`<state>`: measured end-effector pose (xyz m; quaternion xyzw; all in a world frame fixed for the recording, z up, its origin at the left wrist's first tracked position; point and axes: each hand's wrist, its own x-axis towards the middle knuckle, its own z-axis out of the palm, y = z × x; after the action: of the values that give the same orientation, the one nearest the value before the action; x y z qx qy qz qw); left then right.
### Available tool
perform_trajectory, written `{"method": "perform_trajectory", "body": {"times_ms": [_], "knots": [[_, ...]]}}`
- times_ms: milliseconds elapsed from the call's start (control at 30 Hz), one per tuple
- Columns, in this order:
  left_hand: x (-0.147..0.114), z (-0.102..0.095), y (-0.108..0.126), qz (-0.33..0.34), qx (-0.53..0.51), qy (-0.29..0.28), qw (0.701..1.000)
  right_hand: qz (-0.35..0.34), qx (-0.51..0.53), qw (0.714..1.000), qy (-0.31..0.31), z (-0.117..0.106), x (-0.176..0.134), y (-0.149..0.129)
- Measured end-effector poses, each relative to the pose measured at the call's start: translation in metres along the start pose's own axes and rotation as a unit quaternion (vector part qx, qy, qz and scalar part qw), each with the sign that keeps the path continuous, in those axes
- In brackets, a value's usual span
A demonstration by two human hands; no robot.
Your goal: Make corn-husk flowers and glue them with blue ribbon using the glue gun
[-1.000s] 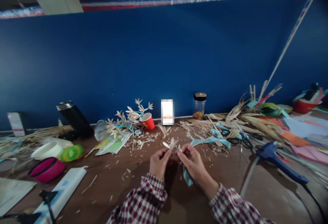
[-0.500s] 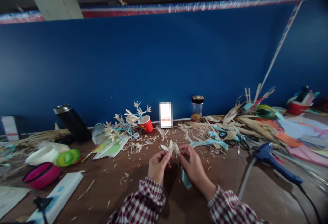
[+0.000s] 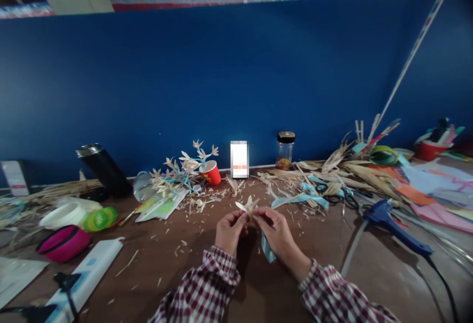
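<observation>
Closer together than half a second ago, the bare left hand (image 3: 229,232) and bare right hand (image 3: 276,232) meet at a small cream flower of pointed, dried petals (image 3: 250,205), above the smooth brown table (image 3: 177,283). Left fingers pinch its base; right fingertips press closed against its side. Some limp light-blue strip (image 3: 268,250) hangs below the right hand, its upper end hidden.

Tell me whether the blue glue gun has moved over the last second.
No. Judged against the black-lidded jar, the blue glue gun lies in the same place, to the right and nearer; only the camera's view has shifted slightly.
</observation>
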<state>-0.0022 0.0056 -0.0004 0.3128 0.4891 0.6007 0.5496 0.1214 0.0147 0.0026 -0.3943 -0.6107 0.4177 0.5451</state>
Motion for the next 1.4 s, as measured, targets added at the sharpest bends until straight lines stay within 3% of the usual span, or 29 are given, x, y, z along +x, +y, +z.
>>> {"method": "perform_trajectory", "body": {"times_ms": [633,1067,1400], "knots": [[0.001,-0.004,-0.008,0.008,0.015,-0.044,0.999,0.015,-0.047,0.999,0.002,-0.001,0.0,-0.002],[0.004,-0.006,-0.01,0.026,0.009,-0.035,0.999,0.003,-0.059,0.998,-0.005,0.001,-0.004,-0.006],[0.0,0.001,-0.003,0.003,-0.031,-0.02,0.999,-0.015,-0.074,0.997,0.004,-0.001,-0.004,-0.006]]}}
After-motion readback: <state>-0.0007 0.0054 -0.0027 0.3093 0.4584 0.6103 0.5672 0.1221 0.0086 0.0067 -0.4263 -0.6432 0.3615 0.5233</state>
